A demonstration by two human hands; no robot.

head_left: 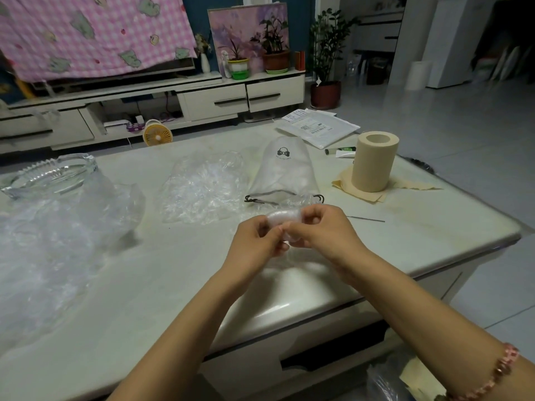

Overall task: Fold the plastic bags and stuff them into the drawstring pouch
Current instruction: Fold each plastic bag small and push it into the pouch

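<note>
The table fills most of my view, pale and glossy, with its right corner rounding off toward the tiled floor. A heap of clear, crumpled plastic bags covers its left side and runs up against the glass ashtray at the far left edge. Nearer the middle lies a loose bag, also clear and wrinkled, spread flat on the top. Just right of it, touching its edge, lies the pouch: white, flat on the table, a small dark logo near its far end, its mouth toward me with dark cords sticking out at both sides. Something clear and crinkled shows at that mouth. A white mailer sits at the far edge behind the pouch. To the right a beige roll stands upright on a sheet of the same colour, with a small tube lying just left of it.

My left hand and right hand meet above the table, just short of the pouch's mouth. Both have fingers curled in, pinching one folded bag between them, a small tight clear bundle, its ends hidden under my fingertips. A pink bracelet rings my right forearm.
</note>
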